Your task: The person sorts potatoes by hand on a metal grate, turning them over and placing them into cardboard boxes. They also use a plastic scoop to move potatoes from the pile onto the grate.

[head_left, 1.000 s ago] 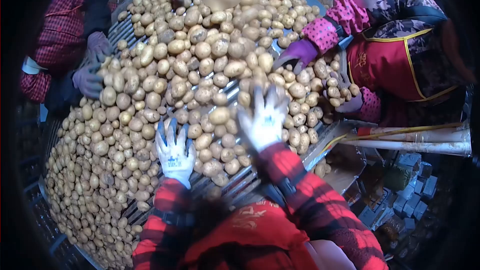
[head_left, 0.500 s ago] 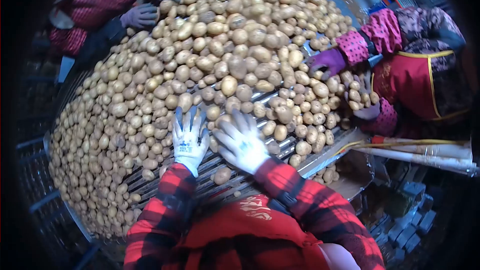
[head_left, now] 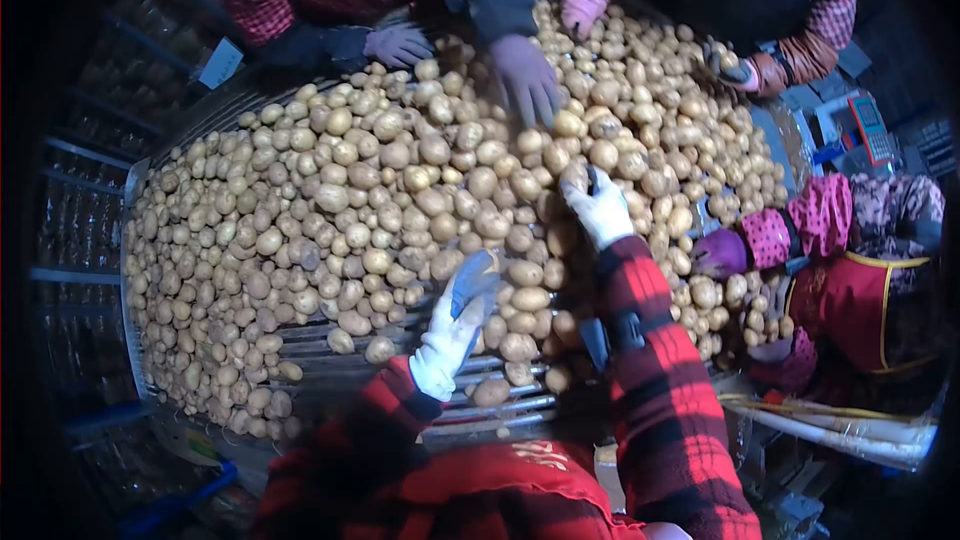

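Potatoes (head_left: pixel 335 195) lie in a wide heap over a slatted metal table (head_left: pixel 330 365). My left hand (head_left: pixel 455 325), in a white glove with a blue-grey palm, is tilted on its side at the near edge of the heap. Its fingers are stretched out beside several potatoes, and I see nothing held in it. Further forward and to the right, my right hand (head_left: pixel 600 208) reaches over the heap in a matching glove. Its fingers are curled around a potato (head_left: pixel 575 177), partly hidden by the glove.
Across the table, a co-worker's purple-gloved hand (head_left: pixel 525 80) reaches into the heap near my right hand; their other hand (head_left: pixel 398 45) rests at the edge. Another person's pink glove (head_left: pixel 582 12) is at the back. At right, a purple-gloved hand (head_left: pixel 720 252) touches potatoes. White pipes (head_left: pixel 850 432) lie lower right.
Both my hands were flat, side by side at the heap's near edge. My right hand has moved forward and right onto a potato; my left has turned on its side. The view has shifted.
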### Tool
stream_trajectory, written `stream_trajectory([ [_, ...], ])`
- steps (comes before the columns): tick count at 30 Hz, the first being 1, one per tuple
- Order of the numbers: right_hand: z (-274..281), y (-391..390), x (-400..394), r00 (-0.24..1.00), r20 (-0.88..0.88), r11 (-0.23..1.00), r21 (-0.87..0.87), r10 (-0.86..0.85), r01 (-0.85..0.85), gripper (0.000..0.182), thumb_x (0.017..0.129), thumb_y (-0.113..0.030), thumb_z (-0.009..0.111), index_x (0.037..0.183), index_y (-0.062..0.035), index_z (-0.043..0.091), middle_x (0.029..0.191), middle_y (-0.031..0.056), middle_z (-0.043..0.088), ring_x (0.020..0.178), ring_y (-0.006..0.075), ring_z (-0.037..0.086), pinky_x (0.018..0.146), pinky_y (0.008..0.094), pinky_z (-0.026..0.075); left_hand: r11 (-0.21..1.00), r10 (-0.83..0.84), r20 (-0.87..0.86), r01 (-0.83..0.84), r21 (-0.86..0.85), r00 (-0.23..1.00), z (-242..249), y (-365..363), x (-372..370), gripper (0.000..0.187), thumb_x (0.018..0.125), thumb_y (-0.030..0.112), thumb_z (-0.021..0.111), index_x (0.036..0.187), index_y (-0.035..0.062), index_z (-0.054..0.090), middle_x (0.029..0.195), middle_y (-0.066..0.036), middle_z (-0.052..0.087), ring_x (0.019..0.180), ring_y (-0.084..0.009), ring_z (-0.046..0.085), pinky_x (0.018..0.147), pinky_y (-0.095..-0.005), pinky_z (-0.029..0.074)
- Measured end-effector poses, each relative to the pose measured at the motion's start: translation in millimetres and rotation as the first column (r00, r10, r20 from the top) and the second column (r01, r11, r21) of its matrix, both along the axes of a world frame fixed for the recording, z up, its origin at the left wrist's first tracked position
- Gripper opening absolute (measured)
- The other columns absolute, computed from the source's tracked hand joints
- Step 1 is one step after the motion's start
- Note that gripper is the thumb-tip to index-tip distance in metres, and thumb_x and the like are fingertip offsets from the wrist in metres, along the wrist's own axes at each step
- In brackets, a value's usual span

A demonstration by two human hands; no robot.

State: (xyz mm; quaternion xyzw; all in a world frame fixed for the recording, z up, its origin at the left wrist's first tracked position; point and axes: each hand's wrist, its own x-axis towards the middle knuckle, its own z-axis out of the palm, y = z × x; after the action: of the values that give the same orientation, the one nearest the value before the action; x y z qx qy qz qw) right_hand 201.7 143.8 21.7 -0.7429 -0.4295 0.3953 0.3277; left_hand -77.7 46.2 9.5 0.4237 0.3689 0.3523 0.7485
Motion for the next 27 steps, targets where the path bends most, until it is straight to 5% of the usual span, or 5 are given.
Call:
stream_trajectory([
  [4, 7, -33, -31, 0.82, -0.219, 0.845, 0.05, 0.529, -0.532, 0.063, 0.102, -0.034, 0.068, 0.152, 0.001, 0.052, 0.145, 0.0242, 0.064, 0.131, 0.0314, 0.066, 0.11, 0.041, 0.051, 0.852, 0.21, 0.395, 0.03, -0.522, 0.895, 7, 31, 3, 0.062, 0.113, 0.031, 0.052, 0.167, 0.0151, 0.028, 0.16, -0.01, 0.043, 0.145, -0.0349, 0.046, 0.118, -0.0571, 0.046],
  [6, 23, -28, -53, 0.72, -0.263, 0.764, 0.145, 0.642, -0.629, 0.062, 0.103, -0.028, 0.068, 0.154, 0.0017, 0.05, 0.144, 0.0234, 0.065, 0.129, 0.0311, 0.067, 0.109, 0.0402, 0.052, 0.947, -0.051, 0.154, 0.097, -0.306, 0.987, -8, 40, -4, 0.05, 0.114, 0.031, 0.047, 0.16, 0.0133, 0.039, 0.157, -0.013, 0.047, 0.142, -0.0353, 0.049, 0.117, -0.0592, 0.047],
  [15, 3, 165, -117, 0.617, 0.685, 0.63, 0.293, 0.387, -0.72, 0.065, 0.096, -0.042, 0.073, 0.152, -0.0141, 0.055, 0.153, 0.0175, 0.055, 0.137, 0.0397, 0.056, 0.111, 0.0519, 0.048, 0.923, 0.04, 0.037, -0.023, -0.384, 0.999, 13, 85, -59, 0.019, 0.109, 0.017, 0.052, 0.12, 0.0061, 0.062, 0.107, -0.007, 0.068, 0.096, -0.0176, 0.066, 0.085, -0.0323, 0.056],
  [17, -3, 202, -136, 0.558, 0.631, 0.751, -0.059, 0.539, -0.658, 0.071, 0.094, -0.051, 0.071, 0.154, -0.0195, 0.052, 0.157, 0.0188, 0.05, 0.143, 0.0404, 0.051, 0.116, 0.0595, 0.04, 0.892, 0.067, 0.133, 0.001, -0.452, 0.989, 1, 90, -64, 0.023, 0.108, 0.022, 0.053, 0.122, 0.0053, 0.062, 0.111, -0.009, 0.069, 0.1, -0.019, 0.066, 0.089, -0.0342, 0.056],
  [27, -18, 139, -107, 0.606, 0.689, 0.628, 0.277, 0.398, -0.728, 0.032, 0.094, -0.028, 0.07, 0.119, -0.0099, 0.071, 0.12, 0.0141, 0.069, 0.112, 0.0372, 0.066, 0.097, 0.0516, 0.052, 0.995, 0.1, -0.077, -0.099, 0.021, 0.992, -3, 87, -67, 0.023, 0.098, 0.016, 0.065, 0.114, 0.0013, 0.07, 0.106, -0.009, 0.077, 0.106, -0.0227, 0.07, 0.102, -0.0391, 0.053],
])
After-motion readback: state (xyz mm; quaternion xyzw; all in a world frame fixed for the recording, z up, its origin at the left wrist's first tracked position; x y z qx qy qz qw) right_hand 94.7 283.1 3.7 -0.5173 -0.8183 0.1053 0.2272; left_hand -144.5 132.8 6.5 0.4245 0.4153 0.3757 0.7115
